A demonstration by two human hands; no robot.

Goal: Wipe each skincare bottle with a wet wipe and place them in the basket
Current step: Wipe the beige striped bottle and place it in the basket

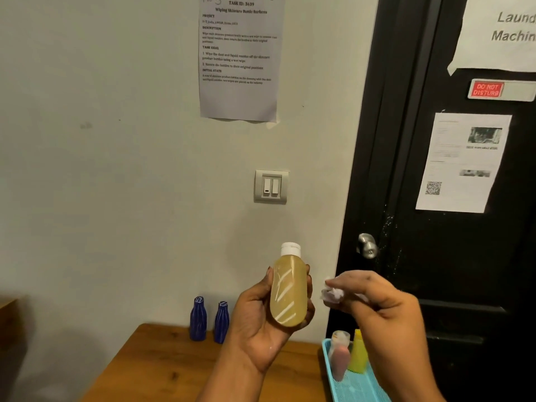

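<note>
Above table [162, 367] right edge | my left hand [261, 322] wraps amber bottle [288, 291] mid-body, upright | right hand [388, 311] pinches wet wipe [332, 294] just beside it | looks light, stiff, glossy, likely slick once wet; hold body, not cap

We count five bottles. One is the amber bottle [288, 291]. Two are blue: the left blue bottle [198, 319] and the right blue bottle [222, 322]. Two sit in the one basket [359, 387]: the pink bottle [340, 359] and the yellow bottle [358, 356]. We see one wet wipe [332, 294] and one table [162, 364]. Two hands show, the left hand [261, 323] and the right hand [383, 311]. We count three paper sheets: the wall sheet [239, 56], the upper door sheet [499, 33] and the lower door sheet [461, 162]. There is one red sign [487, 89], one switch plate [271, 187] with two rockers, and one door knob [367, 245].
</note>
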